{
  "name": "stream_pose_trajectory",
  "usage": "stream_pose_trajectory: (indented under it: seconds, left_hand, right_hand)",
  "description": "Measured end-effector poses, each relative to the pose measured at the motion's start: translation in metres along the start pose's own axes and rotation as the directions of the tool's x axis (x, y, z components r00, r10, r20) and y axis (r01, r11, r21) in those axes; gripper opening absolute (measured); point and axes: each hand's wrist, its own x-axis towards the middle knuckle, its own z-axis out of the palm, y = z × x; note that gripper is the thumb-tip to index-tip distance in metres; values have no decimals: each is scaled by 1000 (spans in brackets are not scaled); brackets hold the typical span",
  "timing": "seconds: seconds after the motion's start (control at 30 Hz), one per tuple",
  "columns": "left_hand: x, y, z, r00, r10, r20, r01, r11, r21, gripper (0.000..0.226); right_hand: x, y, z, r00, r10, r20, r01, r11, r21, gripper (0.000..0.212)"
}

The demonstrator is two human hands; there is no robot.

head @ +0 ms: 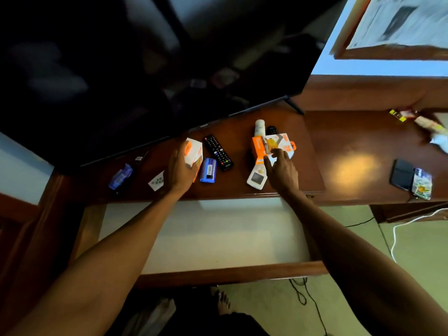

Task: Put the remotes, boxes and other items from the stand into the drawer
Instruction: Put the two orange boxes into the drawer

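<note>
Nearest the person, below the desk edge, the drawer stands pulled out and looks bare, ready to take things. Just beyond that edge the left hand wraps a white-and-orange box, apparently gripped to lift it. Right of that box lies a blue box, then the black remote, its long axis slanting away toward the far left. Further right, the right hand spreads its fingers on an orange-and-white box, touching rather than clasping. Behind it a white bottle lies pointing away.
</note>
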Motion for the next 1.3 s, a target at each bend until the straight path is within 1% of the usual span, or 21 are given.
stream_pose_trajectory:
  seconds: [0.1,0.17,0.2,0.27,0.33,0.43,0.57,0.63,0.7,0.77,0.83,0.93,1.0,1.17,1.3]
  left_hand:
    - [20,10,-4,990,134,-50,-136,990,-32,67]
    - [40,24,-6,975,218,-36,-220,973,-65,67]
    - [48,32,-7,967,255,-13,-256,963,-82,68]
    - [62,50,-5,942,329,59,-320,939,-125,73]
    - [75,67,1,919,366,147,-340,924,-175,81]
    - [87,90,16,895,370,249,-323,923,-211,86]
    - [87,102,38,894,357,271,-305,927,-217,71]
    - [86,108,48,906,337,255,-293,936,-194,65]
    - [85,113,55,921,312,235,-283,948,-148,62]
    - [83,118,61,933,274,233,-250,960,-128,62]
    - [81,122,65,947,227,227,-203,971,-125,64]
    - [77,128,68,955,206,212,-190,977,-92,64]
    - [75,131,65,958,200,206,-181,978,-108,65]
    - [66,132,45,977,154,145,-141,985,-96,67]
    - [57,127,23,982,143,121,-132,987,-98,66]
  right_hand:
    - [23,14,-2,978,206,-36,-203,976,71,47]
    - [37,28,-2,944,327,-45,-321,941,103,49]
    - [43,35,-2,923,384,-25,-379,919,113,50]
    - [54,48,-2,887,460,39,-461,877,135,60]
    - [64,53,-6,869,483,108,-495,849,184,73]
    - [75,53,-9,895,412,170,-443,865,236,86]
    - [87,59,-4,890,377,257,-439,861,256,97]
    - [90,66,-3,892,346,292,-421,870,254,94]
    - [90,71,-4,899,311,309,-405,859,313,85]
    - [90,76,-5,906,290,308,-398,831,388,79]
    - [91,80,-7,910,281,304,-394,812,429,77]
    - [95,82,-8,906,288,309,-412,765,495,81]
    - [99,81,-10,915,282,290,-398,749,530,78]
    - [105,74,-17,958,199,204,-283,743,606,67]
    - [108,55,-29,982,103,160,-180,773,608,62]
